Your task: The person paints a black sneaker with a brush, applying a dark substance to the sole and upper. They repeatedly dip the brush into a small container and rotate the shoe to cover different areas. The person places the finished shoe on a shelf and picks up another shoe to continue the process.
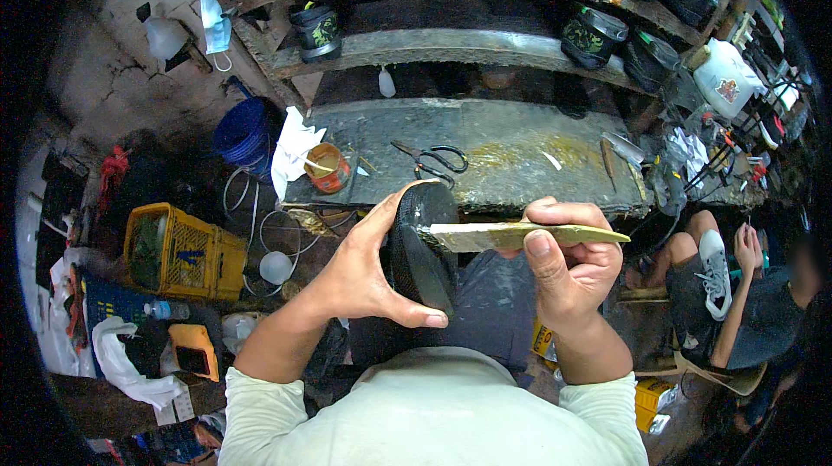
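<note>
My left hand (354,280) is wrapped around a black shoe (423,262), thumb along its near end and fingers around its far side. The shoe is held in front of my body, short of the bench edge. In my right hand (568,280) is a flat brush (598,234) with a yellowish handle, pinched between thumb and fingers. Its pale tip points left and meets the shoe's side facing my right hand. On the bench beyond lie black-handled scissors (429,158). An orange-brown tin of glue-like stuff (328,168) stands left of them, a thin stick in it.
A worn bench (511,132) lies ahead, with a knife-like tool (607,163) at its right. Shelves (433,43) above hold several black shoes. At left are a blue bucket (241,132) and a yellow crate (186,249). Another person (763,314) sits at right beside a white shoe (714,271).
</note>
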`<state>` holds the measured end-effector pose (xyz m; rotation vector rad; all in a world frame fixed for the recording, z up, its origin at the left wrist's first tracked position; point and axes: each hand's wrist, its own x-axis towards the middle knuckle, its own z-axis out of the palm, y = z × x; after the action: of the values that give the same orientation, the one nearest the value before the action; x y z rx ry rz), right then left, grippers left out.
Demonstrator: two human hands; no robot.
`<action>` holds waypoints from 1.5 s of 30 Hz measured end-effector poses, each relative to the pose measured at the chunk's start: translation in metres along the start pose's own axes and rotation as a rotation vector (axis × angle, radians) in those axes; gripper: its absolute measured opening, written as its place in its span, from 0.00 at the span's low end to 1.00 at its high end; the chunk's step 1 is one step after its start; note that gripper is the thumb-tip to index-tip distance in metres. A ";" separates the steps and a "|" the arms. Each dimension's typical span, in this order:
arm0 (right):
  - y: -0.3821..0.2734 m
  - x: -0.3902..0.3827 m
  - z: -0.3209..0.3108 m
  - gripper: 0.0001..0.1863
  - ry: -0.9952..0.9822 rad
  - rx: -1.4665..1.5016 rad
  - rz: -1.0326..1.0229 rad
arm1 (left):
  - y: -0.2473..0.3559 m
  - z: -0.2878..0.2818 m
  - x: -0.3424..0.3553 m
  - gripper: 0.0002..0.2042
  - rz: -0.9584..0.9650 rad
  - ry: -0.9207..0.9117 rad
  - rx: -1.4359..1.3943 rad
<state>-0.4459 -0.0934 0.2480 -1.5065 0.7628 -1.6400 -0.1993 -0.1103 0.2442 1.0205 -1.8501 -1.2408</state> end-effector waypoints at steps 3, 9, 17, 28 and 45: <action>0.004 -0.001 0.000 0.13 -0.008 0.043 -0.014 | -0.007 -0.001 -0.002 0.61 -0.025 0.000 -0.092; 0.009 0.001 -0.005 0.13 -0.051 0.011 -0.116 | -0.022 -0.001 -0.002 0.60 0.097 0.071 -0.303; -0.006 0.033 0.004 0.12 -0.077 -0.050 -0.118 | -0.037 0.014 0.004 0.67 0.105 -0.041 -0.655; -0.005 0.059 0.020 0.10 -0.216 -0.131 -0.149 | -0.046 0.010 0.007 0.63 0.158 -0.008 -0.644; 0.000 0.065 0.021 0.09 -0.240 -0.130 -0.132 | -0.054 0.012 0.005 0.63 0.170 -0.027 -0.659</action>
<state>-0.4254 -0.1469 0.2852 -1.8411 0.6594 -1.4908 -0.1991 -0.1228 0.1899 0.4749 -1.3510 -1.6021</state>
